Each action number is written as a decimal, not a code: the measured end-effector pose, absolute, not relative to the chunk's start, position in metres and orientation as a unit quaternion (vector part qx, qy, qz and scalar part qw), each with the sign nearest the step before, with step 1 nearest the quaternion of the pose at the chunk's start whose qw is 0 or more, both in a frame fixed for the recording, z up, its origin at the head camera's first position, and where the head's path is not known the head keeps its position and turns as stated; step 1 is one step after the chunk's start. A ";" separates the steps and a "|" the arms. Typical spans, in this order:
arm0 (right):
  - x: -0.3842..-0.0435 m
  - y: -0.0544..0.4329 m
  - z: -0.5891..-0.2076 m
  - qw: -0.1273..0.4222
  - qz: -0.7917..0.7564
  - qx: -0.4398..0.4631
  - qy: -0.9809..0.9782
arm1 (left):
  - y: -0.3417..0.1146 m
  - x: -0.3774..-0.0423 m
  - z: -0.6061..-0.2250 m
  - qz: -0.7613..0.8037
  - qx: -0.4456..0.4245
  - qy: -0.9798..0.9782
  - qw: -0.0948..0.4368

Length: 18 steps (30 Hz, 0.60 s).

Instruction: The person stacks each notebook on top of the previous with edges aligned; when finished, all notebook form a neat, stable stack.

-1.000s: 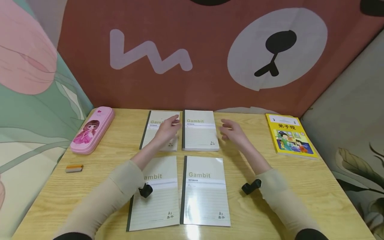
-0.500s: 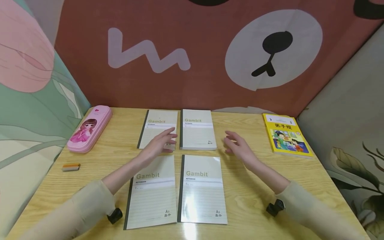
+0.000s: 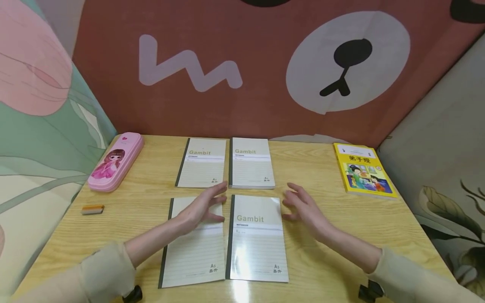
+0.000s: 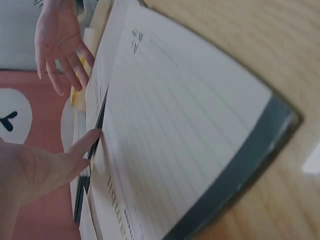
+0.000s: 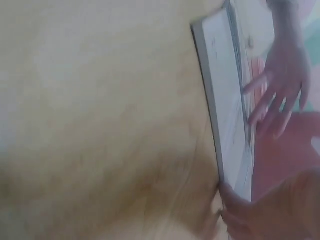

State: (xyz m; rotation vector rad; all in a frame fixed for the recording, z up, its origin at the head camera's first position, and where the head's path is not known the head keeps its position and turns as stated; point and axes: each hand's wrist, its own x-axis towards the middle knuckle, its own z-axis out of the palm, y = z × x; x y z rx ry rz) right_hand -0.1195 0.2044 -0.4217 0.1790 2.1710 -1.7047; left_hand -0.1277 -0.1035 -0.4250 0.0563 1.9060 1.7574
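Note:
Four cream Gambit notebooks with dark spines lie in two rows on the wooden table. My left hand (image 3: 196, 213) is over the front left notebook (image 3: 193, 261), fingers spread toward the spine of the front right notebook (image 3: 258, 248). In the left wrist view its thumb (image 4: 85, 142) is close to that spine. My right hand (image 3: 308, 214) stands at the front right notebook's right edge, fingers loosely bent. Whether its fingertips touch the edge I cannot tell. Behind lie the back left notebook (image 3: 201, 168) and the thicker back right notebook stack (image 3: 251, 168).
A pink pencil case (image 3: 115, 162) lies at the back left, with a small orange and grey eraser-like block (image 3: 92, 209) in front of it. At the back right is a yellow book (image 3: 364, 170). A brown patterned wall (image 3: 182, 113) closes off the table's far edge.
Both hands have come from beside the back right stack toward the front row and now flank the front right notebook. The notebooks have kept their places.

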 end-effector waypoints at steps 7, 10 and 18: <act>-0.103 0.193 -0.414 0.204 -0.607 0.092 0.763 | -0.094 -0.115 -0.426 0.656 0.010 0.703 0.276; -0.099 0.192 -0.412 0.223 -0.609 0.105 0.754 | -0.092 -0.113 -0.427 0.664 0.005 0.694 0.277; -0.098 0.191 -0.410 0.252 -0.614 0.121 0.738 | -0.088 -0.109 -0.428 0.673 -0.015 0.689 0.270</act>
